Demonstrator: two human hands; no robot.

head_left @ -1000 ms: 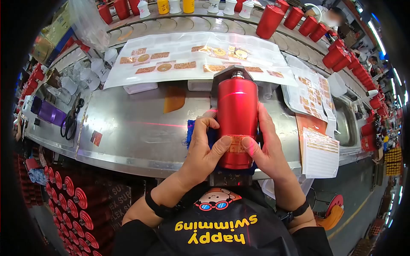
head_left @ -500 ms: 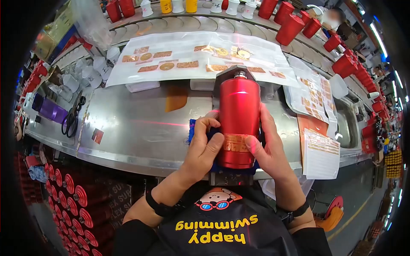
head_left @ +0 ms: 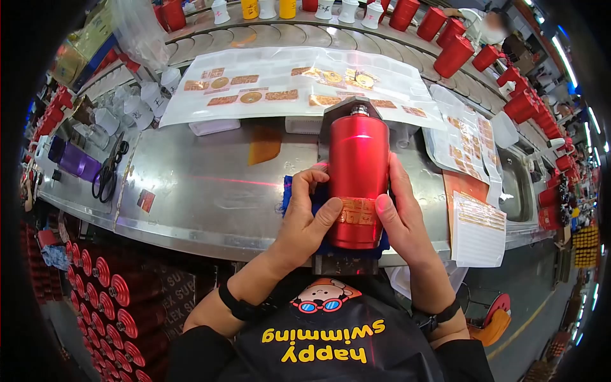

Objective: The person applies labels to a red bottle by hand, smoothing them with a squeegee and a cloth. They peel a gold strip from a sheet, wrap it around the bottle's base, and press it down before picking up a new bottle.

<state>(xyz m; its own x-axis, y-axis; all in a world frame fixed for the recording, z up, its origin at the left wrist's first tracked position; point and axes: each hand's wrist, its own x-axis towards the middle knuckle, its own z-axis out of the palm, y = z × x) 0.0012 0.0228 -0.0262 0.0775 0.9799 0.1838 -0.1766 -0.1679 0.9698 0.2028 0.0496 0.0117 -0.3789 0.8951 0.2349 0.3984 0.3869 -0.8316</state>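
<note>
Your two thumbs press flat on the gold label (head_left: 356,211), one on its left end and one on its right end, with their tips pointing toward each other across the band. The other fingers of your left hand (head_left: 304,216) are bent and close together, curled against the left flank of the red bottle (head_left: 358,167) just above the label. The fingers of your right hand (head_left: 402,219) lie straight and together along the bottle's right flank, so the bottle is clasped between both palms.

The label wraps the lower part of the bottle, near the end closest to you. The bottle lies lengthwise, pointing away from you, with its silver neck at the far end, seated in a grey metal fixture (head_left: 344,107) whose near end shows below your hands. A blue cloth (head_left: 294,191) lies under the bottle and your left fingers.

All of this rests on the steel worktable (head_left: 203,184), crossed by a thin red line of light. Clear sheets of gold stickers (head_left: 267,83) lie beyond the fixture. A white sheet of labels (head_left: 477,226) lies just beside your right hand. Scissors (head_left: 105,175) lie well apart to the left, and red cups (head_left: 455,54) stand on the curved conveyor behind.
</note>
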